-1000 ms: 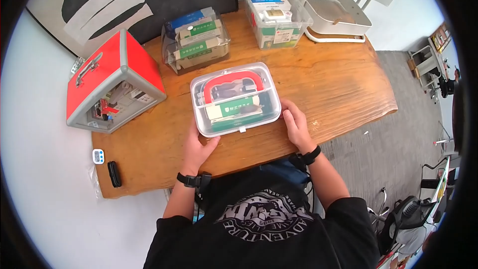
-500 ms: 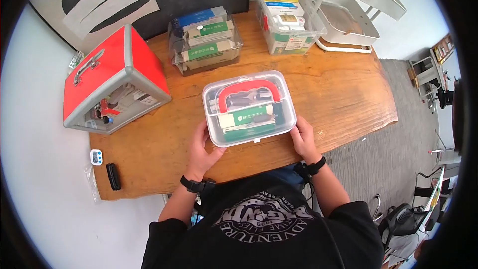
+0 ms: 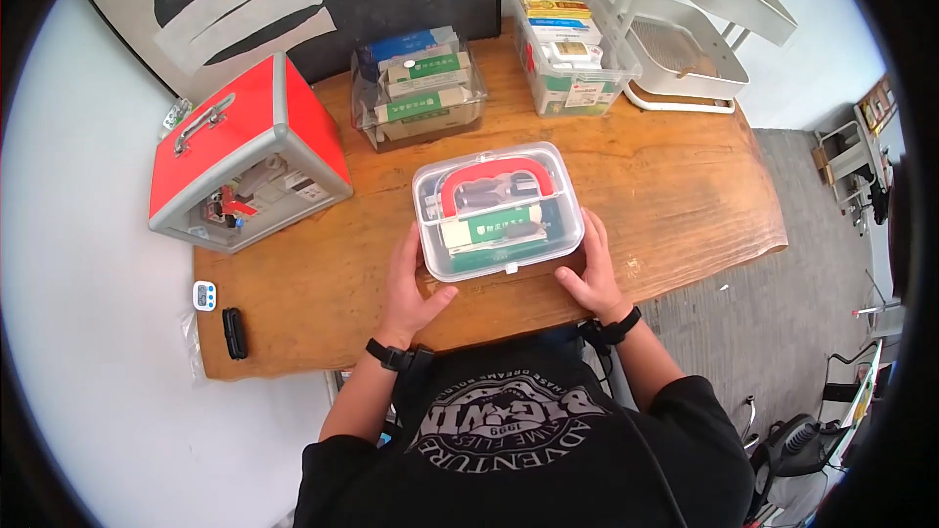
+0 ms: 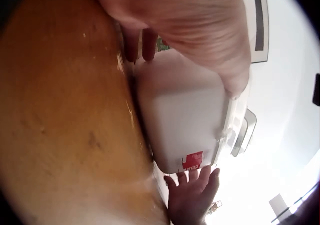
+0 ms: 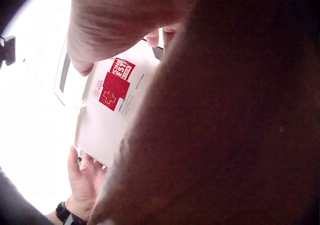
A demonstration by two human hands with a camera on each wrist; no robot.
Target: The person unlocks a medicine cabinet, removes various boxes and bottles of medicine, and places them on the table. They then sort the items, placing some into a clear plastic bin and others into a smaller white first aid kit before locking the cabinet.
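Note:
A clear-lidded plastic medicine box (image 3: 447, 259) with a red handle (image 3: 497, 169) stands on the wooden table before the person. Through its lid a green-and-white carton (image 3: 492, 228) shows. My left hand (image 3: 409, 298) lies along the box's left end, fingers extended and thumb spread away from the front. At the opposite end is my right hand (image 3: 599, 279), its straight fingers beside the wall and its thumb pointing inward. The left wrist view shows the right hand's fingertips (image 4: 194, 175) right at the box end. A red cross label (image 5: 115, 91) marks the box's white front.
A red case (image 3: 230, 103) with a clear front stands at the left. Behind the box are a tinted bin (image 3: 367, 132) of cartons, a clear tub (image 3: 548, 103) of packets and a white rack (image 3: 719, 78). A small timer (image 3: 203, 295) and a black pouch (image 3: 234, 332) lie front left.
The box has shifted right and closer to the body, between both hands, and now sits still. Both thumbs have since moved away from it, and the hands' hold has loosened.

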